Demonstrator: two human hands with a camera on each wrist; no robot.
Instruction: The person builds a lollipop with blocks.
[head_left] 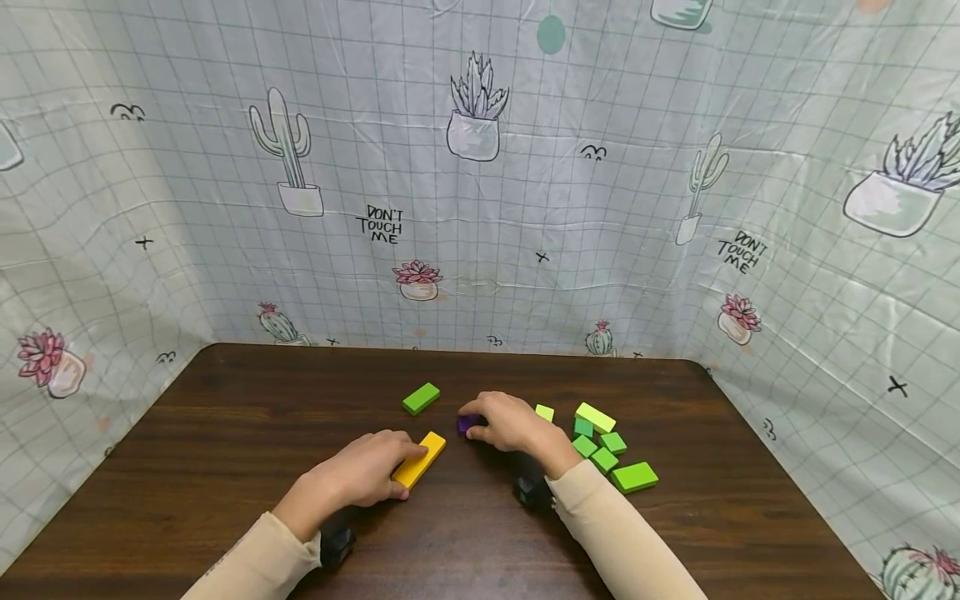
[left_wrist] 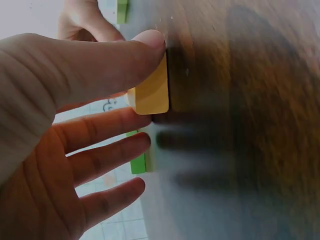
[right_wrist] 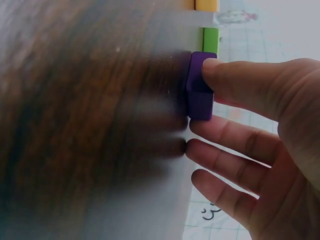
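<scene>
On the dark wooden table, my left hand pinches a long yellow block between thumb and index finger. In the left wrist view the yellow block shows its end face, and the other fingers spread apart below it. To the right, my right hand holds a small purple block low at the table surface. The right wrist view shows the thumb on one side of the purple block and the index fingertip at its end. A green oblong block lies beyond and between the hands.
Right of my right forearm lies a loose group of green blocks, among them a pale lime block, a teal-green cube and a larger green block. A printed curtain hangs around the table's back and sides.
</scene>
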